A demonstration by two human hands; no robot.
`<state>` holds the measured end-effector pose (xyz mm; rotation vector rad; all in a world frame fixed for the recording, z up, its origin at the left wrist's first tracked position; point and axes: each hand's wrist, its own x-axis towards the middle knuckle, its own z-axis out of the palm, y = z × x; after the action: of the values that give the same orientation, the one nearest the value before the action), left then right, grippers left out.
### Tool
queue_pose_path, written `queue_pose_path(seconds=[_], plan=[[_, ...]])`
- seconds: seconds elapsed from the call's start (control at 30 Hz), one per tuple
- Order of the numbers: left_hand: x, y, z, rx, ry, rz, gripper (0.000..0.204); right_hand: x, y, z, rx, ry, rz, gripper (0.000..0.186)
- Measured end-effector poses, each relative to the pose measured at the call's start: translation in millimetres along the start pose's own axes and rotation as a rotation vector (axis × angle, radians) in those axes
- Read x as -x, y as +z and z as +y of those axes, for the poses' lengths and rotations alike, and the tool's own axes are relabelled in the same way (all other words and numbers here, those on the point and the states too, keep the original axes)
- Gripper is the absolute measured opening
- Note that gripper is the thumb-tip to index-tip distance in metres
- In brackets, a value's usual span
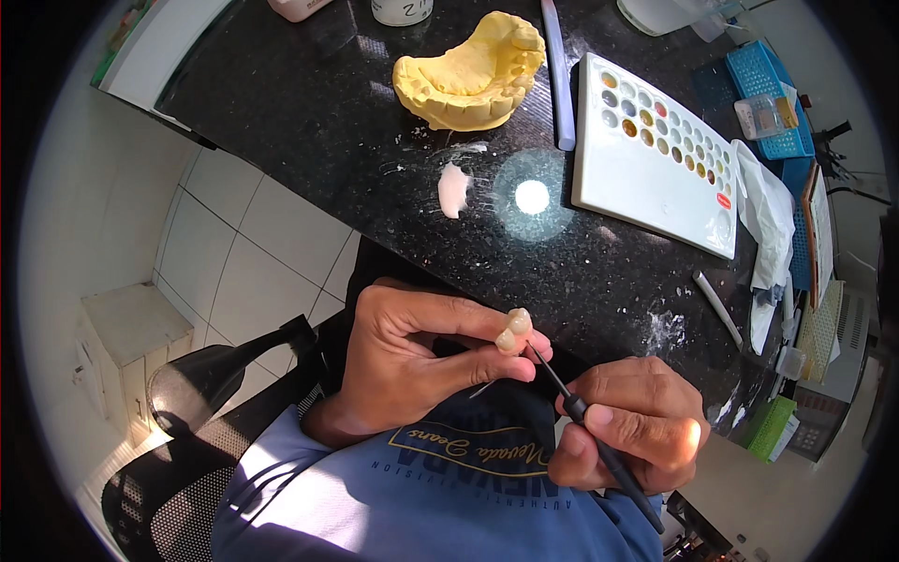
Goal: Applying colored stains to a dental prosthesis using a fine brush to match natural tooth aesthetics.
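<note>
At near left, a tooth-shaped piece (514, 329), apparently already formed, was pinched between thumb and forefinger of the left hand (403, 351). Beyond, a yellow dental cast (465, 97) was left unheld. At near right, a black-handled tool (613, 461) was clamped by the fingers of the right hand (651, 421), its tip held close beside the piece; work there was judged unfinished.

Dental cast (459, 110) on the surface (300, 122), upper centre of frame, palette (637, 197) to its right, stick (560, 84) between them, tooth piece (514, 331) in left fingers (459, 318), below centre, tool (574, 409) in right fingers (637, 433), lower right
</note>
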<state>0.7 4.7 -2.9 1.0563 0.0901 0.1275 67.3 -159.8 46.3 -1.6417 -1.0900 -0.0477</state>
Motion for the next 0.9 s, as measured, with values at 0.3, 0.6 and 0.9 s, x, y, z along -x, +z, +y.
queue_pose_path(seconds=[0.3, 0.6, 0.9], plan=[[0.1, 0.5, 2.6, 0.005, -0.026, 0.003, 0.016, -1.0, 0.3, 0.0, 0.012, 0.006, 0.016, 0.026], [-1.6, 9.4, 3.2, 0.022, -0.032, 0.13, 0.019, -1.4, -0.2, 0.5, 0.002, 0.003, 0.027, 0.027], [0.6, 1.1, 3.4, 0.032, -0.042, 0.006, 0.014, -1.5, 0.5, 1.3, -0.029, -0.004, 0.028, 0.027]])
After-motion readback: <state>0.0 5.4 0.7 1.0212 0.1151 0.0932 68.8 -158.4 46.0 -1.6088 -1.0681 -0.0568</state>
